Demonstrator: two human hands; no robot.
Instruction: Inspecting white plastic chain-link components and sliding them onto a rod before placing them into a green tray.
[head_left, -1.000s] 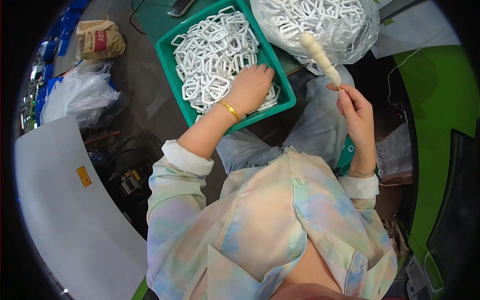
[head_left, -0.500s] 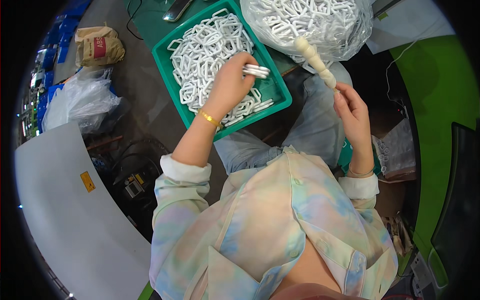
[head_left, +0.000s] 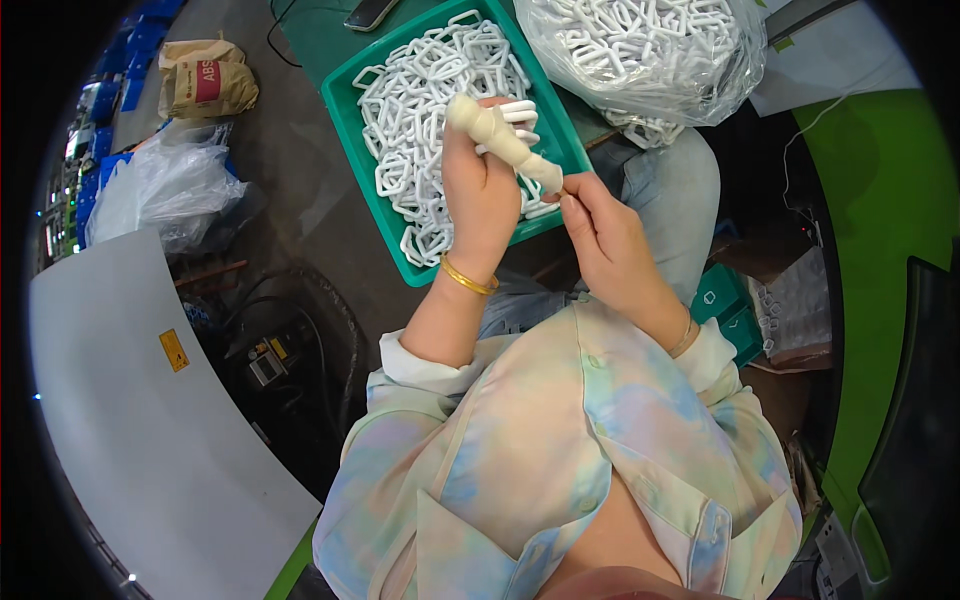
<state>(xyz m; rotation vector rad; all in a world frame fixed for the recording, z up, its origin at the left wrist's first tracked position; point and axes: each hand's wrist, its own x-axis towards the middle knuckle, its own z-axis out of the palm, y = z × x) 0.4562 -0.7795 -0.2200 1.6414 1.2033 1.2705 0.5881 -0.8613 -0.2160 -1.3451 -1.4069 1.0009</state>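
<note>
My left hand (head_left: 475, 190) is over a green tray (head_left: 350, 165) heaped with white plastic chain links (head_left: 405, 130). A small stack of white links (head_left: 521, 116) is gripped in its fingers. My right hand (head_left: 608, 232) pinches the thin end of a cream-coloured, knobbly, wrapped-looking stick (head_left: 512, 150). That stick slants up and left across the front of my left hand and hides part of the fingers. Whether the stick touches the links or the left hand I cannot tell.
A clear plastic bag (head_left: 700, 85) full of white links stands right of the tray. A phone (head_left: 370, 12) lies beyond it. Below my right wrist is another green container (head_left: 722, 290) with a few links. A paper sack (head_left: 210, 85) and plastic bags (head_left: 165, 195) are at left.
My right hand has swung left, bringing the cream-coloured stick over to my left hand. The left hand, keeping its links, has shifted slightly, and the view has moved a little.
</note>
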